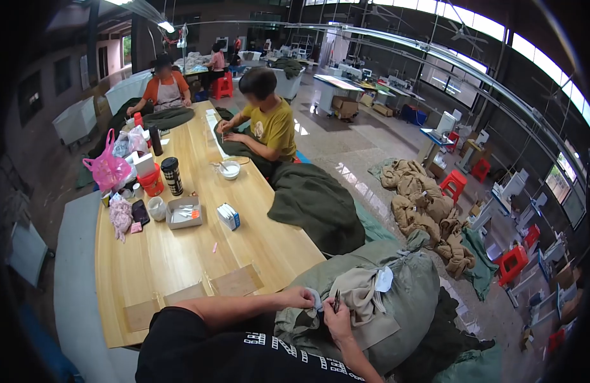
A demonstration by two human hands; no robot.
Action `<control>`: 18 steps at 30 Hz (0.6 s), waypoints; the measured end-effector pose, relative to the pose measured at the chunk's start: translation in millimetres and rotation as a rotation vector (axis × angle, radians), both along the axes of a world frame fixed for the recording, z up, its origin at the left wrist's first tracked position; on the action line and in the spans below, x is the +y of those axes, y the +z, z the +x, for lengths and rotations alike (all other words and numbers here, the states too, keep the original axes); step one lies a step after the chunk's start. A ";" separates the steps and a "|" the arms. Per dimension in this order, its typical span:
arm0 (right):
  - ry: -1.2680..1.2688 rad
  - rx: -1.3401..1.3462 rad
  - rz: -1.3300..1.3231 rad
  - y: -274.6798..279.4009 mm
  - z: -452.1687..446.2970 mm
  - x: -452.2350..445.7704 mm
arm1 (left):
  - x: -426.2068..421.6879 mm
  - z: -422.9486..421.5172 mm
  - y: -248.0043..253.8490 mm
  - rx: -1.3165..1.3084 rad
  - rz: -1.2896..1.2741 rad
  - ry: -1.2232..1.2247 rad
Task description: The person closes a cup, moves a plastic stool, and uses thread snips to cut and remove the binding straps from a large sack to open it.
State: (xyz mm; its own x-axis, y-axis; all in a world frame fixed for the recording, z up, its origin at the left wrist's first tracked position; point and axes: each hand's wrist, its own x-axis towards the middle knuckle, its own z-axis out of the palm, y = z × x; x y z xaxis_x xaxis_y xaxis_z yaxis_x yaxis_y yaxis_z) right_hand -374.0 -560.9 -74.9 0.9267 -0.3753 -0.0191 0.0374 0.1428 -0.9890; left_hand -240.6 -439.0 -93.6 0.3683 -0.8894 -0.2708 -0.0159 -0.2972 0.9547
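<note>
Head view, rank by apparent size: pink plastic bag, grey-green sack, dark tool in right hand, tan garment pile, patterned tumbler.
1. Grey-green sack
2. Tan garment pile
3. Pink plastic bag
4. Patterned tumbler
5. Dark tool

Apparent only: sack sits nearer the camera than the pile.

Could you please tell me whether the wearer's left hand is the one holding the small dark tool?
No, the small dark tool is in the right hand, while the left hand pinches pale cloth.

Dim overall | bright upper-right windows (542, 62) | glare on floor (355, 177) | curved, black edges
</note>
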 end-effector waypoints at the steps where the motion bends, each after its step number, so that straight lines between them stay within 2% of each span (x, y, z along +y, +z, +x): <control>1: 0.031 0.004 0.161 10.5 -0.8 1.9 | -0.5 2.6 -5.6 -0.007 -0.024 -0.013; 3: 0.053 0.026 0.448 26.0 -0.5 5.1 | 0.6 3.1 -6.3 -0.007 -0.053 -0.003; 6: 0.196 0.050 0.580 46.1 -6.2 2.9 | 1.3 5.7 -2.1 -0.023 -0.080 0.009; 10: 0.201 -0.045 0.665 73.6 -20.3 3.0 | 3.9 6.1 0.0 -0.080 -0.087 0.038; 17: 0.160 -0.163 0.527 83.7 -40.4 -13.8 | 12.1 4.9 3.0 -0.164 -0.134 0.116; 18: 0.174 -0.193 0.605 84.8 -40.9 -15.1 | 18.0 6.9 12.8 -0.178 -0.124 0.118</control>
